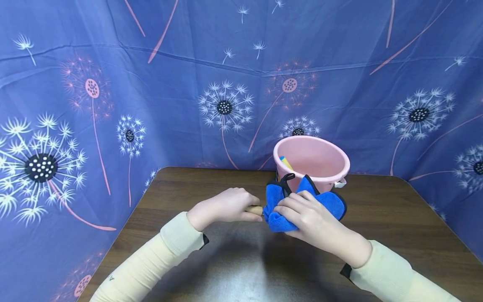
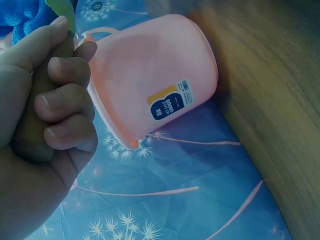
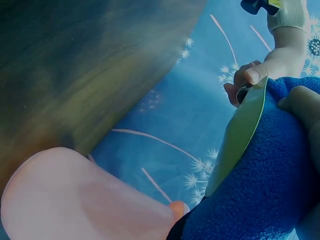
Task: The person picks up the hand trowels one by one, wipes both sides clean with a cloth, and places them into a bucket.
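My left hand (image 1: 232, 205) grips the wooden handle (image 1: 254, 209) of a small tool, its fingers curled round it in the left wrist view. The tool's flat green blade (image 3: 237, 137) points toward my right hand (image 1: 311, 218). That hand holds a bunched blue cloth (image 1: 333, 204) with black edging and a black loop against the blade. Part of the blade lies hidden behind the cloth. Both hands are above the table, in front of a pink bucket (image 1: 328, 184).
The bucket stands toward the back of the brown wooden table (image 1: 188, 184), a label (image 2: 170, 100) on its side. Inside it leans a yellow and blue item (image 1: 285, 162). A blue dandelion-print curtain (image 1: 170, 105) hangs behind and at the sides.
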A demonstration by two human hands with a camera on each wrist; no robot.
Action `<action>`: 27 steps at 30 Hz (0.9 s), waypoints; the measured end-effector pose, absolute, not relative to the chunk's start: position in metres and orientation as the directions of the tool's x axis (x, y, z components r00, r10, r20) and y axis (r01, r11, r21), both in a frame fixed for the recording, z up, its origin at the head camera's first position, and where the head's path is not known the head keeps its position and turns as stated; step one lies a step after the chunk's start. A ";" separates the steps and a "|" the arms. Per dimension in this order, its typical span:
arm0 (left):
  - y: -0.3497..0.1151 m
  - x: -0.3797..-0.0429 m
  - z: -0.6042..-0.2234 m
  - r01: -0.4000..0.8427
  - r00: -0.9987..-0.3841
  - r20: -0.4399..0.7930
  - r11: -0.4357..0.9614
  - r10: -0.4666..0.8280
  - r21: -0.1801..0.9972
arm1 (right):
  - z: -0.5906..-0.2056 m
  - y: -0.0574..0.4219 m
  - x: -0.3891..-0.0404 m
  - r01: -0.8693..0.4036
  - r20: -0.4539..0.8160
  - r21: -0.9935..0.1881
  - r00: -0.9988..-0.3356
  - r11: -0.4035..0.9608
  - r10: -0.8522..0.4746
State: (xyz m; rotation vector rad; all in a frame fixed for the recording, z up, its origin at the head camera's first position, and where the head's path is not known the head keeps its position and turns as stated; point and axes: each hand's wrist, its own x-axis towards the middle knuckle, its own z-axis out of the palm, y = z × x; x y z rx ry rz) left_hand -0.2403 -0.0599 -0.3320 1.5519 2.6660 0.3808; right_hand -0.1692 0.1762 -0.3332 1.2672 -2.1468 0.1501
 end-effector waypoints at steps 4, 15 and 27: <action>-0.060 -0.239 -0.332 0.855 -0.498 0.095 0.471 0.862 0.215 | -0.336 0.176 -0.169 -0.816 0.549 0.213 -0.355 0.538 -0.757; -0.063 -0.238 -0.335 0.855 -0.498 0.085 0.472 0.863 0.215 | -0.341 0.178 -0.171 -0.823 0.546 0.217 -0.343 0.525 -0.764; -0.067 -0.236 -0.335 0.848 -0.506 0.077 0.480 0.859 0.223 | -0.342 0.182 -0.168 -0.802 0.500 0.185 -0.421 0.568 -0.757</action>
